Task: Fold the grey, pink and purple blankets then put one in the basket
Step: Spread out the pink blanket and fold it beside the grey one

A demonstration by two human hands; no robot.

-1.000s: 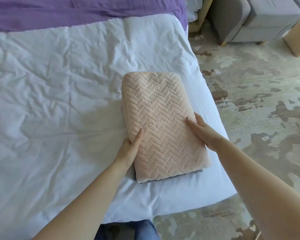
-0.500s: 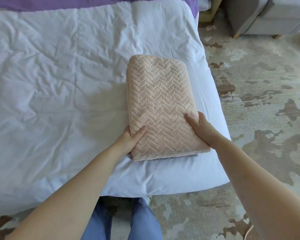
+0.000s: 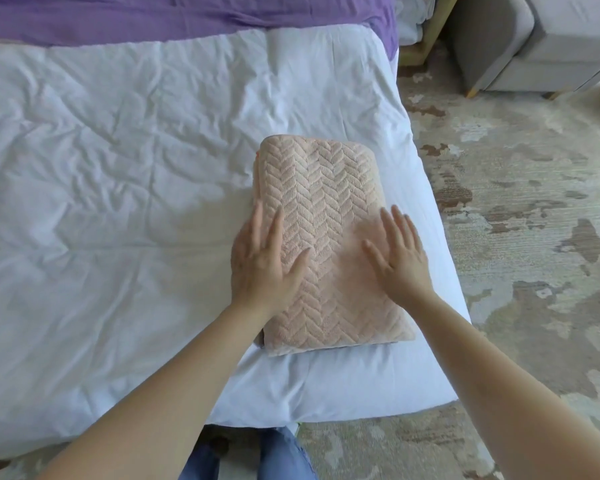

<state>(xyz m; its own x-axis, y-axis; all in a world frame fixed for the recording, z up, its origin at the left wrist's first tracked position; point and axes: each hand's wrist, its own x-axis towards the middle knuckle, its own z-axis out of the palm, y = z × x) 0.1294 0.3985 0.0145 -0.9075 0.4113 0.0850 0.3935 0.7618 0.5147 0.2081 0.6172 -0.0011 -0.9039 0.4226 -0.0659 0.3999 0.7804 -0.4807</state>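
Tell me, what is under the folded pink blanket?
A thin grey edge shows beneath the pink blanket at its near corners, over the white duvet. The rest is covered, so I cannot identify it.

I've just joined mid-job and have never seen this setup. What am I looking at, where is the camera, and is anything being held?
There is no machine here. The two bare arms belong to a person, and the single picture comes from a wide-angle camera worn on their head, looking forward and down.

The left hand and right hand are open with straight fingers, on or just over a folded pink blanket. They are blurred, so contact is hard to judge, but neither grips anything.

The blanket sits near the corner of a bed covered by a white duvet. A purple blanket lies spread along the far edge. A patterned rug covers the floor on the right, with a grey sofa beyond it. No basket is in view.
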